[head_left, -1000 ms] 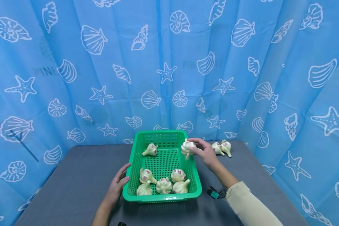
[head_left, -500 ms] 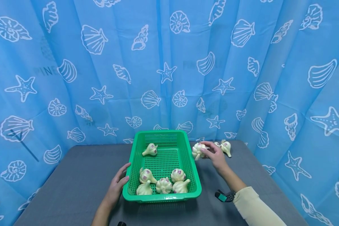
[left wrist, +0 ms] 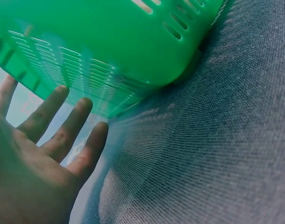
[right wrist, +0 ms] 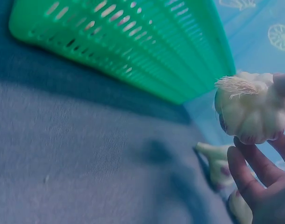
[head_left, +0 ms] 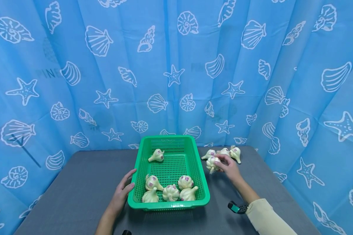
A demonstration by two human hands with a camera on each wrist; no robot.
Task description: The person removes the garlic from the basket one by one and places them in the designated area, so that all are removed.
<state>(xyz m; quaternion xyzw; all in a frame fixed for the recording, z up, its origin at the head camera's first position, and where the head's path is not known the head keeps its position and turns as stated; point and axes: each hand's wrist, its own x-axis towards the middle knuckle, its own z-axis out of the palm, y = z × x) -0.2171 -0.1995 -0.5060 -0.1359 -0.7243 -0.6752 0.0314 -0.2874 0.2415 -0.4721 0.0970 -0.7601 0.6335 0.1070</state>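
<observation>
My right hand (head_left: 228, 168) holds a garlic bulb (head_left: 212, 164) by its sides, just right of the basket. In the right wrist view the garlic bulb (right wrist: 252, 109) shows its root tuft, gripped between thumb and fingers and raised off the table. Three more garlic bulbs (head_left: 235, 153) lie behind it near the table's back edge. My left hand (head_left: 119, 195) is at the left wall of the green plastic basket (head_left: 169, 206). In the left wrist view its fingers (left wrist: 70, 128) are spread and fairly straight beside the slotted wall.
Inside the basket, one garlic bulb (head_left: 157, 155) lies at the back left, and several garlic bulbs (head_left: 170, 193) cluster at the front. A grey cloth (head_left: 76, 189) covers the table. Behind it hangs a blue shell-print curtain (head_left: 176, 111).
From above the basket's right rim, my right hand has moved right and toward me with the garlic bulb. A bulb behind it has come into view. The left hand and basket have stayed put.
</observation>
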